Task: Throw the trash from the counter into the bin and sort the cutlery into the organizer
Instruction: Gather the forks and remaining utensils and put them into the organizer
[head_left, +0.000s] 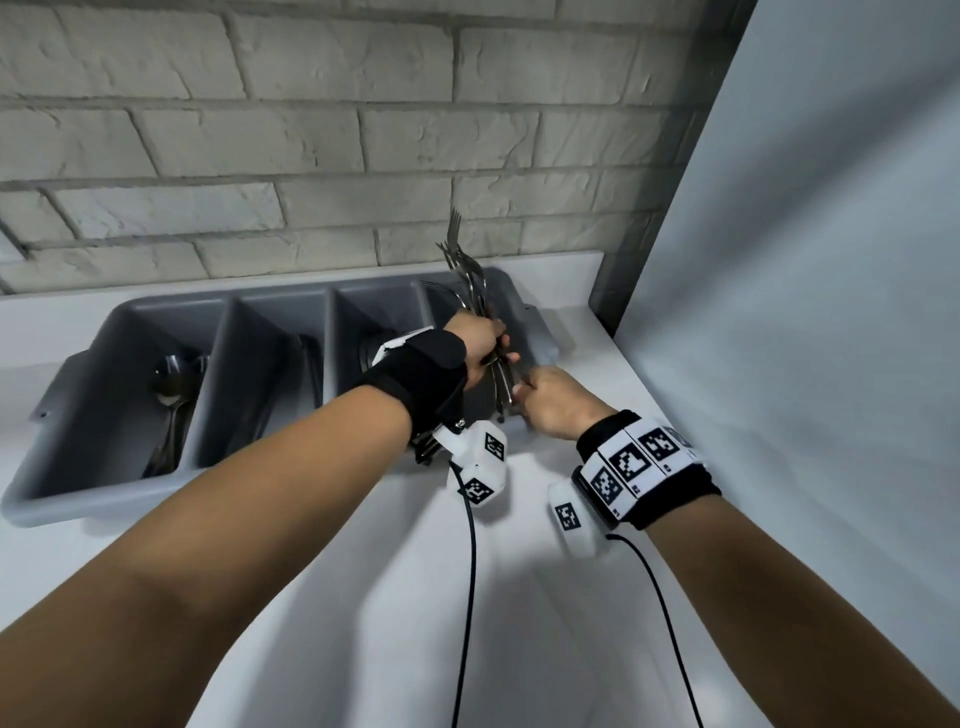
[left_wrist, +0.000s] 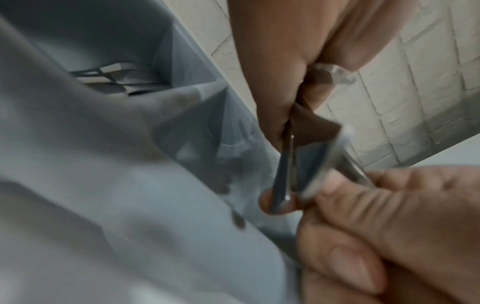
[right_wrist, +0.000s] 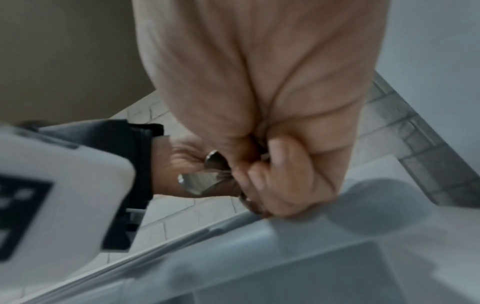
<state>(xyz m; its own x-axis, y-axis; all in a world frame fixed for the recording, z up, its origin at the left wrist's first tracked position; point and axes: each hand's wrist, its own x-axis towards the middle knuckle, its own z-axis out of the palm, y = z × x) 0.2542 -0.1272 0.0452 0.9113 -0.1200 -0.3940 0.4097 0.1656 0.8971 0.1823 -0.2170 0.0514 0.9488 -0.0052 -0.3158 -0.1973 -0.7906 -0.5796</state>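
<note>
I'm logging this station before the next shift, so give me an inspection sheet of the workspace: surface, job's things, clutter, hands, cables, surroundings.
Surface: white counter, bare where visible.
Job's things: grey organizer with four compartments against the wall; spoons in the leftmost; bundle of forks held tines-up over the rightmost.
Clutter: nothing seen; no trash or bin in view.
Hands: left hand grips the fork bundle; right hand pinches the handle ends.
Cables: black cables hang from both wrist cameras over the counter.
Surroundings: grey brick wall behind; pale panel to the right.
</note>
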